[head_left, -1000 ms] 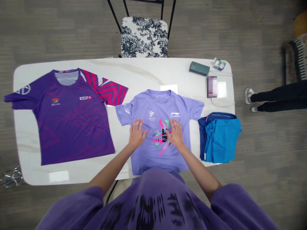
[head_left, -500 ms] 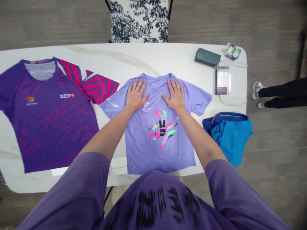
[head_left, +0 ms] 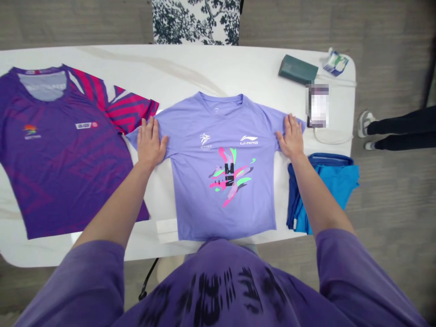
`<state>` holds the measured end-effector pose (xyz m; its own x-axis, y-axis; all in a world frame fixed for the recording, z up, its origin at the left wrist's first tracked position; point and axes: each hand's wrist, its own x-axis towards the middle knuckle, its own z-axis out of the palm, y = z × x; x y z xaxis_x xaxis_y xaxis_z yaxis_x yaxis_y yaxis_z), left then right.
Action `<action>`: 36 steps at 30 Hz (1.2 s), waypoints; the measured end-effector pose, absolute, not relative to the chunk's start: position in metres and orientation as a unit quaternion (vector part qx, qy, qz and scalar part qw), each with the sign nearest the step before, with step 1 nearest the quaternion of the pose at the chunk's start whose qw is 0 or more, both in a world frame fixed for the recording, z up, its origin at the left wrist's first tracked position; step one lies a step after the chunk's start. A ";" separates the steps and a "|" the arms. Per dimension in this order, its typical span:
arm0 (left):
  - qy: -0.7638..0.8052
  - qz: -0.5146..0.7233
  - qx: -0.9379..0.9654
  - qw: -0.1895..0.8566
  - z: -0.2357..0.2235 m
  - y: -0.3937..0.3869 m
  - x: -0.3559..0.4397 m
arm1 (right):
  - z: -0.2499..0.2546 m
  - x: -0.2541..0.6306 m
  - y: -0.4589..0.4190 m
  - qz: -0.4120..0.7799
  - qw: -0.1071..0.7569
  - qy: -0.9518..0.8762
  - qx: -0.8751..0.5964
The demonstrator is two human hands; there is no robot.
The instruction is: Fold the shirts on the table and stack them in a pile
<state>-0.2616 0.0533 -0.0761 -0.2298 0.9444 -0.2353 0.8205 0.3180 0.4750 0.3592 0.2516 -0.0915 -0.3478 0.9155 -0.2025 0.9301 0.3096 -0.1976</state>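
Observation:
A lavender T-shirt (head_left: 200, 195) with a colourful chest print lies face up on the white table (head_left: 238, 68), its collar away from me. My left hand (head_left: 151, 143) presses flat on its left sleeve, fingers spread. Flat on the opposite sleeve rests my right hand (head_left: 291, 136), palm down and open. Left of it a larger dark purple jersey (head_left: 78, 177) is spread out, and its pink-striped sleeve reaches close to my left hand. Folded blue clothing (head_left: 335, 177) sits beside my right forearm, which partly covers it.
At the table's far right are a dark green case (head_left: 298, 69), a small packet (head_left: 335, 62) and a phone with a blurred screen (head_left: 319, 106) beside a white cable. A chair with a tree-patterned seat (head_left: 195, 22) stands beyond. A person's legs (head_left: 405, 129) show at the right.
Both hands slid up the T-shirt from its middle to the shoulders, then outward onto the sleeves. The shirt now looks flatter, with its sleeves stretched out. My view has come closer.

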 end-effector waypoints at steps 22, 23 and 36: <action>0.720 -0.157 0.569 0.365 -0.009 -0.341 -0.071 | -0.007 0.370 -0.199 -0.298 0.100 0.715 0.625; 0.712 -0.157 0.576 0.369 -0.005 -0.346 -0.072 | 0.000 0.367 -0.204 -0.308 0.107 0.722 0.611; 0.744 -0.035 0.564 0.357 0.037 -0.307 -0.082 | 0.033 0.333 -0.187 -0.293 -0.009 0.763 0.576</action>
<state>-0.0821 -0.3075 0.0373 -0.1095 0.8137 -0.5708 0.8633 0.3625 0.3512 0.3334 -0.1869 0.0326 -0.3372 0.8837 -0.3246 0.8736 0.1653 -0.4577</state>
